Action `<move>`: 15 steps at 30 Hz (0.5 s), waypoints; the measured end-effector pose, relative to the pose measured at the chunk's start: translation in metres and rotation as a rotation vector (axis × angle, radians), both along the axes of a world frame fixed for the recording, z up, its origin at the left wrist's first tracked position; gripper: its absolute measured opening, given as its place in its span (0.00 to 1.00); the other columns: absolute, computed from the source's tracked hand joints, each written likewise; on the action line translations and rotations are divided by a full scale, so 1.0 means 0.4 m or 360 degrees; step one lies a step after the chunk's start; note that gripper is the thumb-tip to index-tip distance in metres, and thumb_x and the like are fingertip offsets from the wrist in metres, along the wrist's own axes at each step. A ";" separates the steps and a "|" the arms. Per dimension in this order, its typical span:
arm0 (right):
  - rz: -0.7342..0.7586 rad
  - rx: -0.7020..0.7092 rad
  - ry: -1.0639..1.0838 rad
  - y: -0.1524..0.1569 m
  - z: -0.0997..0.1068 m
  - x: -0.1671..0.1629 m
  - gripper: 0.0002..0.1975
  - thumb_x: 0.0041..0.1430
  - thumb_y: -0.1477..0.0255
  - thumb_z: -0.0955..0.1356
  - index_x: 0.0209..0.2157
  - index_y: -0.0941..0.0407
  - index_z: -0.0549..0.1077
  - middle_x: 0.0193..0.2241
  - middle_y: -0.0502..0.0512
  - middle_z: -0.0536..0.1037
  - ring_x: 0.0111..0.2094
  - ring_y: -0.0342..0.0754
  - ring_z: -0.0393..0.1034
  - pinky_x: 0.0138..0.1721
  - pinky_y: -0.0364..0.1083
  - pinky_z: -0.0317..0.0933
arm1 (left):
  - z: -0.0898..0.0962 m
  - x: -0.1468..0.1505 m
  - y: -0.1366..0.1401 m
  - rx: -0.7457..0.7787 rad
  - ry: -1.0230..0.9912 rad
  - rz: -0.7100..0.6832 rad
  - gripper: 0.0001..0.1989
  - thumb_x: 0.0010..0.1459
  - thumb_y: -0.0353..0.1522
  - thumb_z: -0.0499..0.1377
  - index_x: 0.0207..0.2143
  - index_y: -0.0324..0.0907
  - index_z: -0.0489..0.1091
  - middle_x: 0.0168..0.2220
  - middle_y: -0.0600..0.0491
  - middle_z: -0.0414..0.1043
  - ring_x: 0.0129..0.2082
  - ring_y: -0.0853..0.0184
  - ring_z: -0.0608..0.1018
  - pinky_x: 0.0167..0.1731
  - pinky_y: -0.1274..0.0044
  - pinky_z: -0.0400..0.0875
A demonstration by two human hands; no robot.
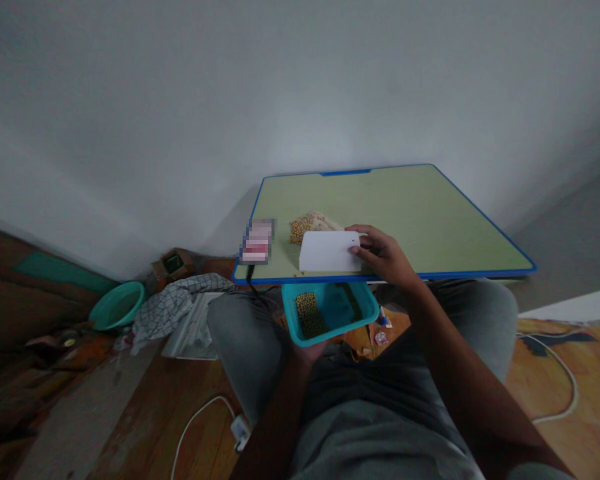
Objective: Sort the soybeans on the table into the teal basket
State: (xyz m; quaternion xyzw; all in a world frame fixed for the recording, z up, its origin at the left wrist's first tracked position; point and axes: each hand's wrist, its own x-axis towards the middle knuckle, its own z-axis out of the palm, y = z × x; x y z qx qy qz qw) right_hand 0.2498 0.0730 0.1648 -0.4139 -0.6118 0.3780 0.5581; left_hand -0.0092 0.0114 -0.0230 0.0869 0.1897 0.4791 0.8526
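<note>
My right hand grips the right end of a white rectangular board with a small hole near its corner, thumb on the near face. The board is tilted over the table near its front edge. Just behind it lies a heap of yellowish beans with paler grains beside it, partly hidden by the board. Below the table edge, my left hand holds a teal plastic basin from underneath; most of its fingers are hidden. Yellowish and dark green beans gather in the basin's left side.
The light green folding table has a blue rim and stands against the wall. A blurred-out phone-like object lies at its left edge with a black cable. Another green basin, a checked cloth and a white cable are on the left.
</note>
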 end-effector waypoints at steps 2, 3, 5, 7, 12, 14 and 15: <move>-0.0013 0.0014 0.0028 0.001 -0.002 0.000 0.24 0.64 0.59 0.79 0.58 0.51 0.80 0.42 0.56 0.86 0.41 0.50 0.80 0.39 0.45 0.71 | 0.007 0.001 0.000 -0.0003 0.0004 0.0009 0.27 0.77 0.48 0.50 0.60 0.49 0.83 0.65 0.41 0.82 0.68 0.38 0.78 0.57 0.39 0.79; -0.0026 0.0025 0.0046 0.002 -0.004 0.000 0.24 0.64 0.58 0.79 0.58 0.51 0.80 0.43 0.56 0.85 0.41 0.50 0.80 0.39 0.45 0.71 | 0.010 0.002 0.000 0.0009 -0.0002 0.0016 0.27 0.77 0.48 0.49 0.62 0.50 0.82 0.66 0.41 0.81 0.67 0.38 0.78 0.57 0.39 0.79; -0.0060 0.0039 0.0069 0.005 -0.008 0.002 0.25 0.64 0.58 0.79 0.59 0.51 0.80 0.43 0.56 0.85 0.40 0.49 0.79 0.37 0.44 0.71 | 0.014 0.002 -0.001 0.0052 -0.0022 0.0016 0.29 0.76 0.51 0.50 0.64 0.50 0.81 0.68 0.41 0.80 0.67 0.37 0.78 0.56 0.39 0.79; -0.0075 0.0037 0.0053 0.007 -0.011 0.002 0.25 0.65 0.59 0.79 0.60 0.51 0.79 0.43 0.56 0.85 0.39 0.48 0.79 0.37 0.44 0.71 | 0.015 0.001 0.000 0.0100 -0.0039 -0.0007 0.31 0.75 0.53 0.51 0.65 0.50 0.80 0.69 0.39 0.79 0.66 0.36 0.79 0.54 0.40 0.80; -0.0051 0.0040 -0.0056 0.005 -0.010 0.001 0.24 0.66 0.59 0.78 0.60 0.51 0.80 0.45 0.57 0.85 0.43 0.50 0.81 0.42 0.46 0.74 | 0.010 -0.002 0.005 0.0081 -0.0018 0.0027 0.30 0.75 0.53 0.50 0.63 0.49 0.81 0.67 0.40 0.81 0.66 0.36 0.79 0.51 0.43 0.82; -0.0027 0.0029 -0.0065 0.003 -0.009 0.001 0.24 0.67 0.59 0.77 0.60 0.51 0.80 0.45 0.57 0.86 0.44 0.51 0.81 0.43 0.46 0.74 | 0.006 -0.003 0.007 0.0042 0.0004 0.0036 0.31 0.76 0.53 0.49 0.63 0.49 0.81 0.68 0.41 0.79 0.67 0.36 0.78 0.52 0.41 0.82; -0.0014 0.0023 -0.0069 0.002 -0.009 0.001 0.24 0.67 0.58 0.77 0.61 0.51 0.80 0.45 0.57 0.86 0.44 0.51 0.81 0.43 0.46 0.74 | 0.004 -0.004 0.008 0.0030 0.0013 0.0033 0.31 0.76 0.53 0.48 0.63 0.49 0.81 0.69 0.40 0.79 0.67 0.36 0.78 0.52 0.41 0.82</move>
